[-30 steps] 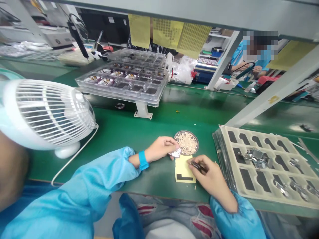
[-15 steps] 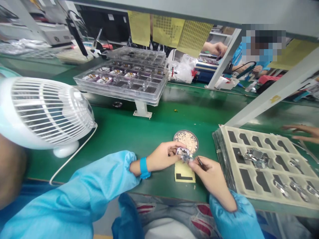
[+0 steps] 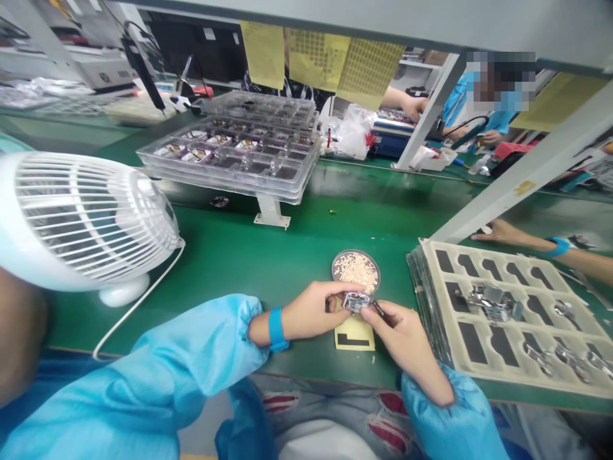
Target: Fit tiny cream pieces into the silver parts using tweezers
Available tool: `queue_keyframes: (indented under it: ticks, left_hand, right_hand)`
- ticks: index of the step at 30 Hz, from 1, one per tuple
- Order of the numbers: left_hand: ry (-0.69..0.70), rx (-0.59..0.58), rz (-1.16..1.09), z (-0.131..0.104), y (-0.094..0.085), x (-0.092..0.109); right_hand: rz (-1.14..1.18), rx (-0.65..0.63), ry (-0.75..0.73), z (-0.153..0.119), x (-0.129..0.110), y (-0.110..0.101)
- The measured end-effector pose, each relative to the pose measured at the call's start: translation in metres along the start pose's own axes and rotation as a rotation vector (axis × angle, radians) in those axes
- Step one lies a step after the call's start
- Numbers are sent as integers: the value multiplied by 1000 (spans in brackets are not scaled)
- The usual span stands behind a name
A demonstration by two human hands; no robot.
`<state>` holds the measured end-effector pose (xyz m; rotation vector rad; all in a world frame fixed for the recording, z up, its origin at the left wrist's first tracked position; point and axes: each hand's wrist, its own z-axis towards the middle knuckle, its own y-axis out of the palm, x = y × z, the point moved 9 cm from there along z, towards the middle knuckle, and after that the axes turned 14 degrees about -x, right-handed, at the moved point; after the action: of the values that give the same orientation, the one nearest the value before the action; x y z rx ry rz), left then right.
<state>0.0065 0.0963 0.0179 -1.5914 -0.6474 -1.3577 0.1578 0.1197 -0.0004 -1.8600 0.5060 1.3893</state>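
Observation:
Between thumb and fingers, my left hand (image 3: 313,310) pinches a small purple-rimmed electronic housing (image 3: 355,302) with metallic parts inside. My right hand (image 3: 402,333) is closed on a slim black tweezers-like tool (image 3: 380,310) with light markings; its tip is hidden. The right thumb and fingertips touch the near right side of the housing. Just beyond the hands sits a round dish (image 3: 355,269) of small pale pieces. Below the housing, a yellow card (image 3: 354,337) with a black L-shaped strip lies on the green table.
A pale tray (image 3: 483,327) with shiny metal parts in dark-lined slots stands at right. A co-worker's arm (image 3: 531,241) reaches in behind it. Clear plastic trays (image 3: 268,182) with similar housings rest on a raised stand. A white fan (image 3: 90,220) is at left, near a slanted post (image 3: 522,153).
The housing has tilted, with its inner side facing me more, and both hands have drawn closer around it. At right, the co-worker's hand has reached further left behind the pale tray.

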Motion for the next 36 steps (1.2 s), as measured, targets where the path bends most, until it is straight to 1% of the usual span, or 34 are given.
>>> queue_keyframes:
  ticks: [7, 11, 14, 16, 18, 22, 24, 27, 30, 32, 36]
  left_hand:
    - [20, 17, 25, -2, -1, 8]
    - [9, 43, 19, -2, -3, 8]
    - [-12, 45, -3, -2, -3, 5]
    - [-29, 43, -33, -2, -3, 2]
    - [-39, 40, -107, -2, -1, -1]
    - [8, 24, -416, -1, 6, -4]
    - [47, 17, -540, 0, 9, -2]
    - [92, 16, -619, 2, 10, 2]
    - [109, 31, -616, 2, 10, 3]
    - [98, 58, -564, 1, 10, 2]
    - [-28, 101, -294, -1, 9, -3]
  right_hand:
    - [47, 1, 19, -1, 4, -1]
    - [25, 18, 19, -2, 5, -2]
    - [-10, 60, 1, -2, 2, -4]
    - [11, 105, -27, -3, -1, -6]
    - [79, 147, -65, -4, -4, -7]
    - [181, 202, -122, -5, -8, -6]
    - [193, 205, -138, -5, -9, -4]
    - [144, 196, -129, -5, -8, -2]
    - [64, 198, -130, -6, -9, -1]
    - [26, 209, -133, -8, -11, -1]
    - [5, 237, -98, -11, -11, 0]
